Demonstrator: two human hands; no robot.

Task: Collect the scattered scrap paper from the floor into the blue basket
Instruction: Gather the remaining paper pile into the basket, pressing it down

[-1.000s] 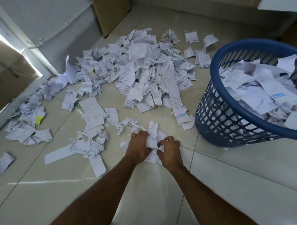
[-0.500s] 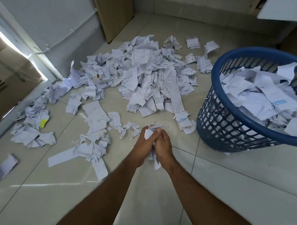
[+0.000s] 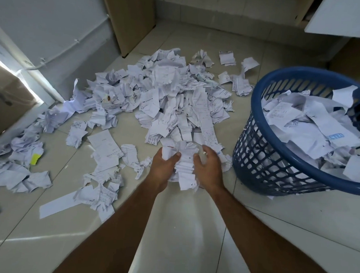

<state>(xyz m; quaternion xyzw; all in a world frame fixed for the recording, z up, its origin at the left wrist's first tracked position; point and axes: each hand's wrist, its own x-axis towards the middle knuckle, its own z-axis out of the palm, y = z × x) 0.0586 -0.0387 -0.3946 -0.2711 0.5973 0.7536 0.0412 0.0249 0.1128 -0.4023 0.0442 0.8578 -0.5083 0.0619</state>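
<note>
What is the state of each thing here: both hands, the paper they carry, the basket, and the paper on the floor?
left hand: curled round the paper bundle.
right hand: fingers curved against the bundle's other side.
paper bundle: crumpled, held between the hands, not yet in the basket.
blue basket: upright on the floor, well filled with scrap.
floor pile: scattered, uncollected.
yellow scrap: lying among loose paper.

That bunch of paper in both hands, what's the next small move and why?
Probably carry the bunch of paper to the right and drop it over the rim of the blue basket. The left hand grips it and the right hand cups its other side, so it looks gathered, and the basket stands just to the right, with room near its rim.
</note>
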